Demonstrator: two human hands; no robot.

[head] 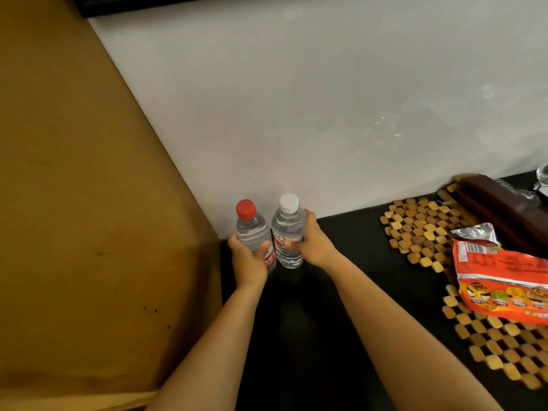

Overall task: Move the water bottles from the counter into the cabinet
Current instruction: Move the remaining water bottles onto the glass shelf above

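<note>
Two clear water bottles stand upright side by side on the black counter (341, 247), close to the white wall. My left hand (247, 258) grips the red-capped bottle (252, 229) around its lower body. The white-capped bottle (288, 226) is held by my right hand (311, 243), fingers wrapped round its middle. The bottles nearly touch each other. No cabinet opening shows in this view.
A tall brown wooden panel (89, 188) rises just left of the bottles. To the right lie a woven bamboo mat (421, 229), a red snack packet (504, 280) on it, a dark wooden tray (498, 209) and glassware (542, 173) at the far edge.
</note>
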